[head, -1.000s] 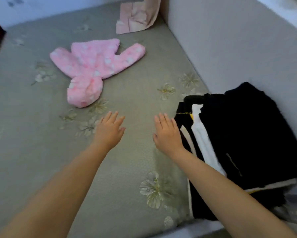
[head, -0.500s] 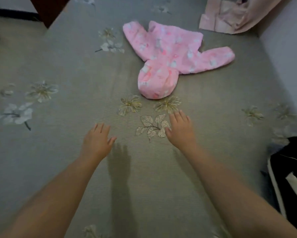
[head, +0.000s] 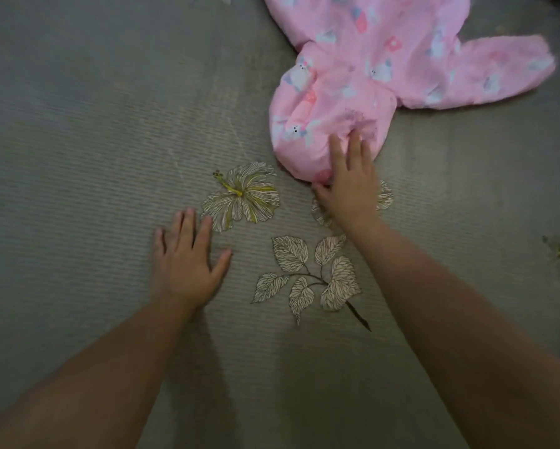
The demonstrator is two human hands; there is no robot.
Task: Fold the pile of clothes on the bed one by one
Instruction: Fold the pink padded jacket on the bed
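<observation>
Garment count: one pink fleece top (head: 385,69), lying flat on the grey bedcover (head: 77,140) toward the upper right, hood end pointing at you, one sleeve stretched out to the right. No brand, label or writing legible on it (only small white animal figures and pink squares in the print). Your right hand (head: 348,186) is at the hood's near edge, fingers dug into the fleece and thumb under the rim; looks like a pinch, though blur softens it. Your left hand (head: 184,264) lies flat on the cover, fingers spread, well apart from the top. Printed on the cover nearby: one full hibiscus flower (head: 241,196), one leaf sprig (head: 311,277).
</observation>
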